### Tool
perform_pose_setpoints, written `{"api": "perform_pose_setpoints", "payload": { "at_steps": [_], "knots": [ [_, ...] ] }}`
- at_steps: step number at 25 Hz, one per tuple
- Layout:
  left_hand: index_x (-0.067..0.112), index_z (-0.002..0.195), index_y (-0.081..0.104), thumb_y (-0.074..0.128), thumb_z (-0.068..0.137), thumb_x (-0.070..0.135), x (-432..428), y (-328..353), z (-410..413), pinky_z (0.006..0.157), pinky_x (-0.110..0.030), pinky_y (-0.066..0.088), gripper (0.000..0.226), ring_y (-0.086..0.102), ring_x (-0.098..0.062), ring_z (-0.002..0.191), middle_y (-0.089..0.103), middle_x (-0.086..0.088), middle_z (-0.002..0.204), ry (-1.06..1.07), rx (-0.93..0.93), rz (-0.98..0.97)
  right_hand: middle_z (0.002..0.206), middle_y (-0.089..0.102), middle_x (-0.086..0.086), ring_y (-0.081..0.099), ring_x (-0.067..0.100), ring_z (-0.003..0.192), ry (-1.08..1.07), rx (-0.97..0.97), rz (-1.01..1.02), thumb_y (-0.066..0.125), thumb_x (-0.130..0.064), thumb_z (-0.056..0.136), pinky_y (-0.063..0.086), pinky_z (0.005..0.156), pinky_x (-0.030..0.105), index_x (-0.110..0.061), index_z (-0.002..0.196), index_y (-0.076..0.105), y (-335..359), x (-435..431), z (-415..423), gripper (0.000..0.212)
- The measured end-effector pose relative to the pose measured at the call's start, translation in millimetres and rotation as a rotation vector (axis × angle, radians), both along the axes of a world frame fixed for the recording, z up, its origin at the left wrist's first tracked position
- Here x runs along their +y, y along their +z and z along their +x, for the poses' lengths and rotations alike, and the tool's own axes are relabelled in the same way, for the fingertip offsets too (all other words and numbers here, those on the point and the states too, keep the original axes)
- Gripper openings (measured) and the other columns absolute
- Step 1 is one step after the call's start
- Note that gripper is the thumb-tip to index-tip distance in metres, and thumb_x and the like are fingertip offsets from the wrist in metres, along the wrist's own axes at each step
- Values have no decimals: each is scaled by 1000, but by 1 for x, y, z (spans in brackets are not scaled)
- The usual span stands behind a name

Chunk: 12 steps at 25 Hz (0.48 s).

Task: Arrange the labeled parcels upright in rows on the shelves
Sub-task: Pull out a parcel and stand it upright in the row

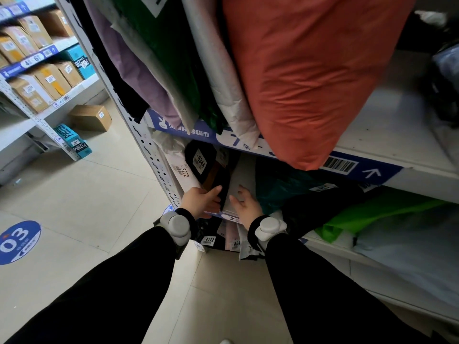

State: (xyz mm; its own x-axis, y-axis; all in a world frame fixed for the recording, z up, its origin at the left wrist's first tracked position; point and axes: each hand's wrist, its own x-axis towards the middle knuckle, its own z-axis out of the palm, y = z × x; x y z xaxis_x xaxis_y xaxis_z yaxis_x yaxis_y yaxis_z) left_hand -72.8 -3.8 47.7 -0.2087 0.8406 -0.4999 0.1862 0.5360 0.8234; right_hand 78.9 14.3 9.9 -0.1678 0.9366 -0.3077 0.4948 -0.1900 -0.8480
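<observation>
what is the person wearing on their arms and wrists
Both arms are in long black sleeves down to the wrists. Each wrist carries a black band with a rounded pale grey device: one by the left hand at, one by the right hand at. Hands are bare.

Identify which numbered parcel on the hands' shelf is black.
The 6344 parcel: its white tag sits on black wrap, while its neighbour, the 3272 parcel, is white.
</observation>
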Motion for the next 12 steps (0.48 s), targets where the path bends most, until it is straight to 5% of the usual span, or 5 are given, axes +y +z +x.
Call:
{"api": "perform_pose_setpoints", "payload": {
  "at_steps": [4,12],
  "knots": [
    [2,91,70,63,88,43,8,6,36,58,-28,56,42,69,-17,60,72,-14,76,-40,13,37,133,55,12,56,30,118,-57,10,10,48,-36,94,43,98,36,-14,134,44,15,-4,34,46],
    [12,119,63,68,83,45,27,17,112,88,-41,56,49,67,-30,103,69,-12,113,-219,241,212,121,65,13,60,28,113,-169,-38,88,48,-32,95,44,95,31,-5,120,59,39,-11,111,38]
  ]
}}
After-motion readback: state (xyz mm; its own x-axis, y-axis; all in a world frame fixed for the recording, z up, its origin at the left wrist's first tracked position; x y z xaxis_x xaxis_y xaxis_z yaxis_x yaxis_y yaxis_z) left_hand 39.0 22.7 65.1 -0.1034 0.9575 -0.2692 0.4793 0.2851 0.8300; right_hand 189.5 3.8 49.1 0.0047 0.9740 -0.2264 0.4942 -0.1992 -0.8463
